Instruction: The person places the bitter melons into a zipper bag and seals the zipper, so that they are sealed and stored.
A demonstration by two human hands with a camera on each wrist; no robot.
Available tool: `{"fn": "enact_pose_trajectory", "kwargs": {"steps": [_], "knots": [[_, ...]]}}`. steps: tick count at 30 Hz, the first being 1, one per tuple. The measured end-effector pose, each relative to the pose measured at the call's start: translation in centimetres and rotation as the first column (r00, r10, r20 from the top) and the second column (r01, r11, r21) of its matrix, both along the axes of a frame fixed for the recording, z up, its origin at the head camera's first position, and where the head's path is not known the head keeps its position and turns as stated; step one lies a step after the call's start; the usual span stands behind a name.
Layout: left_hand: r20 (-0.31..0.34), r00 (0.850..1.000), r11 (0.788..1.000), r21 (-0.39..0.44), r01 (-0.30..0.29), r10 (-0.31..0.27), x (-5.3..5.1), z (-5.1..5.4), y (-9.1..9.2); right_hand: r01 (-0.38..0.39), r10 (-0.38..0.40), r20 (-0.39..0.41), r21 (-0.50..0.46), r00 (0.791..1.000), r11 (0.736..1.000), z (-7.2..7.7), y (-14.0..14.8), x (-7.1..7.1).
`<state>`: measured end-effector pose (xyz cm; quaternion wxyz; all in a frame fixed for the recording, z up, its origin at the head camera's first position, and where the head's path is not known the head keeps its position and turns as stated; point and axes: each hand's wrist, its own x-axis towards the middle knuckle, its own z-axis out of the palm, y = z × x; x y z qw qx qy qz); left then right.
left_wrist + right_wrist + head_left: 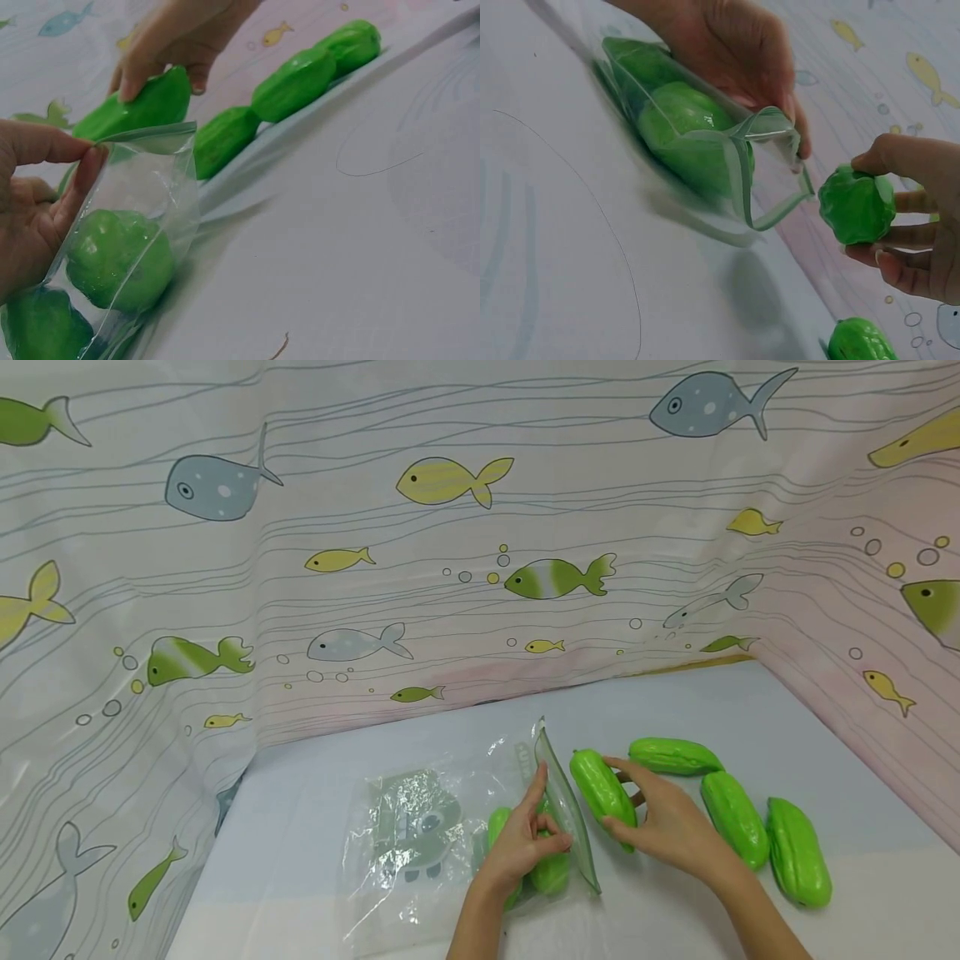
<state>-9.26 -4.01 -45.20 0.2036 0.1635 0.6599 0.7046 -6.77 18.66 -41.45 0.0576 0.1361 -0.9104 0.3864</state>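
Observation:
My left hand (513, 852) pinches the rim of a clear zip bag (371, 893) between thumb and finger. The bag lies flat with a cartoon print on it, and its green-edged mouth (744, 180) gapes toward the right. Inside are ribbed green toy gourds (120, 259), at least two. Just right of the mouth, my right hand (675, 822) grips another green toy gourd (602, 787) by its sides, thumb opposite the fingers. In the right wrist view this gourd is seen end-on, apart from the bag.
Three more green gourds lie to the right on the white table (285, 843): one behind (675, 756), one in the middle (735, 820) and one nearer (799, 853). A fish-patterned curtain (450, 535) hangs along the back and both sides.

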Motion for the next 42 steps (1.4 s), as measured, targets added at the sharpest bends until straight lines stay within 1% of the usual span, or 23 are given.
{"fn": "enact_pose_trajectory", "kwargs": {"steps": [6, 9, 13, 16, 22, 28, 32, 38, 42], "knots": [[0.001, 1.000, 1.000, 0.005, 0.005, -0.005, 0.0, 0.0, 0.0, -0.028, 0.028, 0.022, 0.004, 0.999, 1.000, -0.1, -0.3, 0.1], [0.002, 1.000, 1.000, 0.008, 0.010, -0.010, 0.0, 0.1, -0.1, -0.044, 0.043, 0.027, 0.025, 0.999, 0.999, -0.2, -0.4, 0.1], [0.002, 1.000, 1.000, 0.008, 0.014, -0.014, 0.0, 0.1, -0.1, -0.045, 0.045, 0.017, 0.048, 0.999, 0.998, -0.3, -0.4, 0.1], [-0.001, 1.000, 1.000, 0.005, 0.013, -0.013, 0.0, 0.1, -0.1, -0.052, 0.051, 0.028, 0.037, 0.998, 0.998, -0.3, -0.5, 0.1], [-0.002, 1.000, 1.000, 0.001, 0.014, -0.014, 0.0, 0.2, -0.1, -0.084, 0.082, 0.085, 0.018, 0.993, 0.996, -0.4, -0.8, 0.1], [0.001, 1.000, 1.000, 0.003, 0.014, -0.014, 0.0, 0.2, -0.1, -0.134, 0.136, 0.142, -0.028, 0.980, 0.991, -0.9, -0.9, 0.0], [-0.003, 1.000, 1.000, -0.005, 0.017, -0.017, 0.1, 0.1, -0.2, -0.143, 0.145, 0.182, -0.025, 0.973, 0.989, -1.1, -1.2, 0.0], [-0.009, 1.000, 1.000, -0.007, 0.026, -0.026, 0.1, 0.3, -0.2, -0.137, 0.138, 0.185, -0.019, 0.973, 0.990, -1.5, -1.4, 0.0], [-0.008, 1.000, 1.000, -0.008, 0.027, -0.027, 0.1, 0.4, -0.2, -0.147, 0.150, 0.190, -0.032, 0.970, 0.989, -1.4, -1.6, 0.0]]}}
